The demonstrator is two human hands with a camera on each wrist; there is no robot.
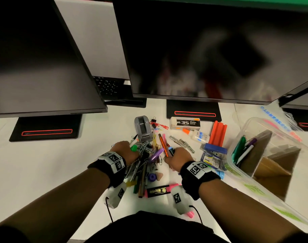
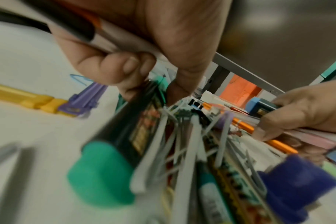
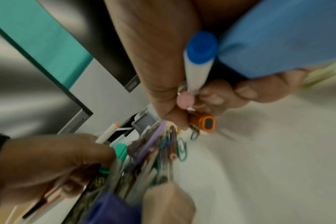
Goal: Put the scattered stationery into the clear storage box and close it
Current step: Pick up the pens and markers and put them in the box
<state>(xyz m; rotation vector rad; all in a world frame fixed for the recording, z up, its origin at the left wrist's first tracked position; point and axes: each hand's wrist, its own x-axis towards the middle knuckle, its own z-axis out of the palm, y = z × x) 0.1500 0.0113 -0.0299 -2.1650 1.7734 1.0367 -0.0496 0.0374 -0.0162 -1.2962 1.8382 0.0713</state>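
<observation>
While our left hand (image 1: pixel 122 149) curls its fingers (image 2: pixel 113 68) round a bunch of pens (image 1: pixel 141 165) and our right hand (image 1: pixel 179 157) grips an orange pen (image 1: pixel 162 144), the clear storage box (image 1: pixel 251 174) sits open on the worktop (image 1: pixel 62 163) to the right.

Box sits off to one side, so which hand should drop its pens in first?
Right, probably. The right hand already grips a bundle of pens and is nearer the clear storage box, which stands open. The left hand would have to cross over.
</observation>
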